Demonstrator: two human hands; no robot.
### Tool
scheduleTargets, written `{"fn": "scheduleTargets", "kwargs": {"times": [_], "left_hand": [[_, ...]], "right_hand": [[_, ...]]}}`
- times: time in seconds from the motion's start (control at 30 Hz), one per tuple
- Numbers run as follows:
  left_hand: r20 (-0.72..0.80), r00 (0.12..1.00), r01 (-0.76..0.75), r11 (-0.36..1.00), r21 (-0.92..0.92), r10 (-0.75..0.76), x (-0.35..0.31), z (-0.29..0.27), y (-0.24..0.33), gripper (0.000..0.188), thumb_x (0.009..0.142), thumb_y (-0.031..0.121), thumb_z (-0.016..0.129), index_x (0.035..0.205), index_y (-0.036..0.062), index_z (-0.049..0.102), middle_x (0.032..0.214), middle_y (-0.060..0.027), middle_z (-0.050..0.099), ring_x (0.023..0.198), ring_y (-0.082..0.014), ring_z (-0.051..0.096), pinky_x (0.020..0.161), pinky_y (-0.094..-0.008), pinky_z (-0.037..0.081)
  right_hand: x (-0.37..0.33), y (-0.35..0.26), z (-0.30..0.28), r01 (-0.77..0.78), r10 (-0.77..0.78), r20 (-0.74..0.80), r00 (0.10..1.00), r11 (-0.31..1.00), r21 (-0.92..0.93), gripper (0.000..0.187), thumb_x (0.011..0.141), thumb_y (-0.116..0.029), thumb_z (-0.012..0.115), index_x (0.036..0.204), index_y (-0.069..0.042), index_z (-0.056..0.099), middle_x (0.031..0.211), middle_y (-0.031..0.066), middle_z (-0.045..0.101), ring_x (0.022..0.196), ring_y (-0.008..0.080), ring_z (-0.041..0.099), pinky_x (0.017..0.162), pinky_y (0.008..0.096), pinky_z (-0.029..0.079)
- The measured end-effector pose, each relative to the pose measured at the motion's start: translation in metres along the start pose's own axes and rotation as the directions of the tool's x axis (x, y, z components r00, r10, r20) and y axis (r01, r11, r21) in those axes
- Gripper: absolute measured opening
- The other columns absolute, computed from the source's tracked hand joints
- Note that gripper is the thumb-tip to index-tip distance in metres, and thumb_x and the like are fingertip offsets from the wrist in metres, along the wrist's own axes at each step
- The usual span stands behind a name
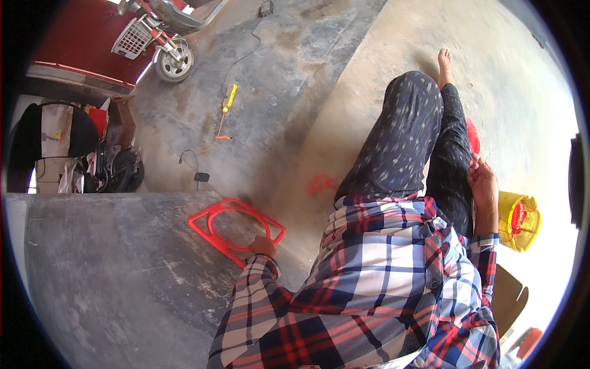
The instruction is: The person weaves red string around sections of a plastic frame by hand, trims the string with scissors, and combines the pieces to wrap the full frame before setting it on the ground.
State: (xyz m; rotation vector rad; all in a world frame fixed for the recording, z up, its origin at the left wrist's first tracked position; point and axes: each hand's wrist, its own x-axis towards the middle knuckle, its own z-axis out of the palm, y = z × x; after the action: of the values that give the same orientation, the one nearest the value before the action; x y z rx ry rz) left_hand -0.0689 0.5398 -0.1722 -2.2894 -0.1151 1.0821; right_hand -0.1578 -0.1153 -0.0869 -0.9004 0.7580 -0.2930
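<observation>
My left hand (263,246) is closed round the near right corner of a red plastic frame (212,232). The frame is roughly square with a large ring inside, and it is held over the grey floor at my left. On the other side, my right hand (484,179) is beside my right leg with its fingers bent together. Right at those fingertips is a red object (472,136), partly hidden behind the leg; whether the fingers grip it is unclear. Close to the right wrist stands a yellow bucket-like container (509,216) with red pieces inside.
Small red pieces (321,184) lie left of my knee. A yellow tool (229,98) with a cord, a black adapter (201,177) and a cable are on the floor ahead. A scooter (166,49) stands far left, above piled goods (67,135). Brown cardboard (507,298) is at lower right.
</observation>
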Motion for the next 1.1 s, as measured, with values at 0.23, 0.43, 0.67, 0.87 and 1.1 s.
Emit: {"fn": "scheduleTargets", "kwargs": {"times": [0.23,0.43,0.67,0.87,1.1], "left_hand": [[-0.181,0.983,-0.015,0.987,-0.161,-0.015,-0.018,-0.024,0.006,0.056,0.073,0.053,0.066,0.109,0.0096,0.062,0.117,-0.0121,0.059,0.107,-0.0330,0.058,0.092,-0.0500,0.042],[-0.356,0.934,-0.093,0.984,-0.152,0.033,-0.009,-0.053,0.017,0.050,0.075,0.046,0.065,0.108,0.0081,0.061,0.115,-0.0130,0.058,0.110,-0.0340,0.054,0.095,-0.0506,0.038],[-0.535,0.833,-0.214,0.973,-0.081,0.139,0.008,-0.058,0.021,0.048,0.075,0.043,0.065,0.107,0.0072,0.061,0.114,-0.0133,0.058,0.110,-0.0340,0.053,0.096,-0.0503,0.037],[-0.648,0.711,-0.351,0.936,0.010,0.274,0.022,-0.074,0.020,0.046,0.075,0.041,0.064,0.106,0.0064,0.061,0.113,-0.0135,0.057,0.111,-0.0341,0.052,0.097,-0.0500,0.036],[-0.728,0.582,-0.445,0.891,0.088,0.363,0.024,-0.077,0.014,0.044,0.075,0.038,0.064,0.105,0.0055,0.060,0.113,-0.0137,0.057,0.111,-0.0342,0.050,0.097,-0.0497,0.035]], "right_hand": [[-0.023,-0.028,0.017,0.029,-0.032,-0.071,0.997,0.999,-0.043,0.024,0.095,-0.026,0.053,0.110,-0.008,0.060,0.083,-0.0038,0.062,0.071,0.0038,0.054,0.061,0.0186,0.040],[-0.075,-0.087,0.079,0.325,-0.316,0.094,0.944,0.940,-0.102,0.019,0.094,-0.022,0.055,0.103,-0.007,0.063,0.081,-0.0014,0.063,0.068,0.0048,0.054,0.062,0.0192,0.039],[-0.163,-0.120,0.136,0.583,-0.462,0.581,0.670,0.812,-0.027,0.016,0.088,-0.013,0.062,0.088,0.003,0.064,0.080,0.0097,0.066,0.075,0.0172,0.063,0.068,0.0287,0.050],[-0.215,-0.027,0.009,0.776,-0.695,0.710,0.114,0.509,0.373,0.021,0.090,-0.009,0.058,0.084,0.010,0.062,0.085,0.0198,0.065,0.084,0.0296,0.065,0.066,0.0365,0.054],[-0.068,0.058,-0.123,0.961,-0.720,0.657,0.225,0.274,-0.030,0.020,0.089,-0.011,0.055,0.093,0.009,0.058,0.096,0.0200,0.062,0.093,0.0319,0.061,0.074,0.0384,0.051]]}}
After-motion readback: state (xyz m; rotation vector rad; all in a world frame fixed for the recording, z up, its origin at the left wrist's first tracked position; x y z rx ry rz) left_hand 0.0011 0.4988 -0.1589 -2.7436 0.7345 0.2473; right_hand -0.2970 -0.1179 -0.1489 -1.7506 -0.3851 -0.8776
